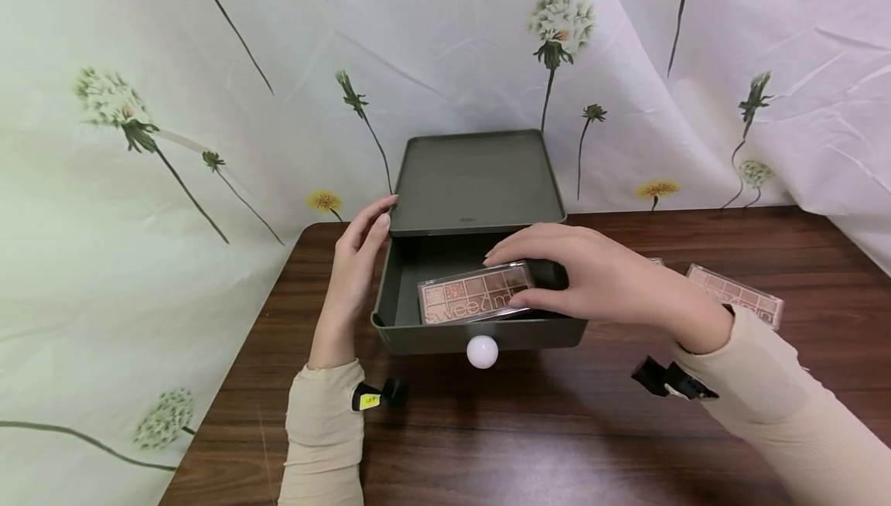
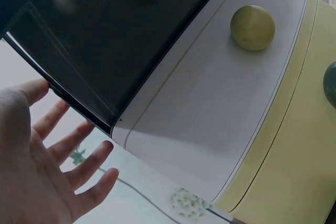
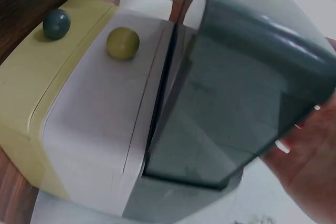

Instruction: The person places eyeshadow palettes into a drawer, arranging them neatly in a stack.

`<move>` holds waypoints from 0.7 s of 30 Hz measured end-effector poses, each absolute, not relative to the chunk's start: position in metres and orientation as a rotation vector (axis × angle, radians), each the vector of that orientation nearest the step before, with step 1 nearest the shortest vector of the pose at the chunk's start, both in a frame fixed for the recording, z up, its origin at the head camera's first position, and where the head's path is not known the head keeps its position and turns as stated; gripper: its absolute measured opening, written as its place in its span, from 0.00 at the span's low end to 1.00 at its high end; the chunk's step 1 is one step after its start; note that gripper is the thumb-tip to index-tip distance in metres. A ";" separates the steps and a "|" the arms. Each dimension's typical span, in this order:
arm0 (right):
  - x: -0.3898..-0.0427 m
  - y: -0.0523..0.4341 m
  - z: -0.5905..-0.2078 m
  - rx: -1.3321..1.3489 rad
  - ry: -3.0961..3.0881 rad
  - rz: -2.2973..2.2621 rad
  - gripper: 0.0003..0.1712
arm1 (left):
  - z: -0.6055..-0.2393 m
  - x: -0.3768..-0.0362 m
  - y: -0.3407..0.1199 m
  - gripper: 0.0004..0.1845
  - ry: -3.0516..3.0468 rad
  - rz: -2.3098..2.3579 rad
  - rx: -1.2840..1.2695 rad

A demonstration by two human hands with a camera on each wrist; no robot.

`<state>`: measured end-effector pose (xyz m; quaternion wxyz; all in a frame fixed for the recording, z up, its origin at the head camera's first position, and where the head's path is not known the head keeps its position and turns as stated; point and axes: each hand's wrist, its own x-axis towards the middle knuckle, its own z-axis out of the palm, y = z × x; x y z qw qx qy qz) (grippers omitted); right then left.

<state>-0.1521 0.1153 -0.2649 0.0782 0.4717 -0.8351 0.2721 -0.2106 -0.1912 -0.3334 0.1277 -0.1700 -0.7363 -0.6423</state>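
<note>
Two hands at work: our right hand (image 1: 599, 278) pinches the palette (image 1: 476, 294); left hand (image 1: 358, 262), fingers spread, steadies the drawer (image 1: 390, 312). We lower flat.

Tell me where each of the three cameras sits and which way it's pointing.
Head: worn high, looks forward and down at the open green drawer; both forearms show, left hand at its side, right hand holding the eyeshadow palette.
Left wrist: looks along the open palm at the drawer stack.
Right wrist: looks past the palm at the stack.
Both wrist views share the yellow-green knob.
</note>
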 end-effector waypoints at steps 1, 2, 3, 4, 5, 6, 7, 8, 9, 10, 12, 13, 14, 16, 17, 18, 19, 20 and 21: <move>-0.151 0.119 -0.265 1.411 -2.469 0.844 0.27 | -0.333 -0.211 -0.192 0.22 -2.143 -1.866 -0.494; -0.150 0.123 -0.266 1.404 -2.443 0.869 0.27 | -0.333 -0.211 -0.192 0.22 -2.142 -1.865 -0.494; -0.149 0.128 -0.267 1.394 -2.413 0.886 0.28 | -0.333 -0.211 -0.192 0.22 -2.141 -1.863 -0.494; -0.148 0.132 -0.267 1.385 -2.387 0.908 0.28 | -0.333 -0.211 -0.192 0.22 -2.142 -1.862 -0.493; -0.147 0.137 -0.269 1.372 -2.367 0.922 0.29 | -0.333 -0.210 -0.192 0.22 -2.145 -1.861 -0.492; -0.147 0.142 -0.270 1.360 -2.344 0.933 0.30 | -0.334 -0.210 -0.192 0.22 -2.147 -1.860 -0.491; -0.145 0.147 -0.271 1.342 -2.330 0.949 0.30 | -0.334 -0.210 -0.192 0.22 -2.148 -1.861 -0.490; -0.144 0.152 -0.273 1.324 -2.319 0.962 0.30 | -0.334 -0.210 -0.193 0.22 -2.150 -1.863 -0.489; -0.143 0.157 -0.274 1.310 -2.303 0.969 0.31 | -0.334 -0.210 -0.193 0.22 -2.151 -1.863 -0.488; -0.142 0.162 -0.275 1.294 -2.296 0.974 0.32 | -0.334 -0.210 -0.193 0.22 -2.152 -1.865 -0.487; -0.140 0.173 -0.278 1.250 -2.295 0.984 0.33 | -0.334 -0.210 -0.193 0.22 -2.150 -1.867 -0.491; -0.139 0.178 -0.279 1.229 -2.295 0.980 0.33 | -0.334 -0.210 -0.193 0.22 -2.149 -1.869 -0.493; -0.138 0.184 -0.281 1.213 -2.291 0.968 0.34 | -0.334 -0.210 -0.193 0.22 -2.148 -1.870 -0.494; -0.137 0.196 -0.285 1.164 -2.303 0.940 0.34 | -0.333 -0.210 -0.193 0.22 -2.146 -1.870 -0.497; -0.137 0.201 -0.288 1.139 -2.315 0.925 0.34 | -0.333 -0.210 -0.192 0.22 -2.146 -1.870 -0.497; -0.137 0.207 -0.290 1.116 -2.326 0.911 0.34 | -0.333 -0.210 -0.192 0.22 -2.145 -1.872 -0.496; -0.137 0.213 -0.293 1.095 -2.331 0.889 0.34 | -0.333 -0.210 -0.192 0.22 -2.147 -1.872 -0.493; -0.137 0.219 -0.296 1.069 -2.345 0.882 0.34 | -0.333 -0.210 -0.192 0.22 -2.149 -1.872 -0.492; -0.137 0.224 -0.299 1.044 -2.360 0.879 0.34 | -0.333 -0.210 -0.193 0.22 -2.150 -1.873 -0.492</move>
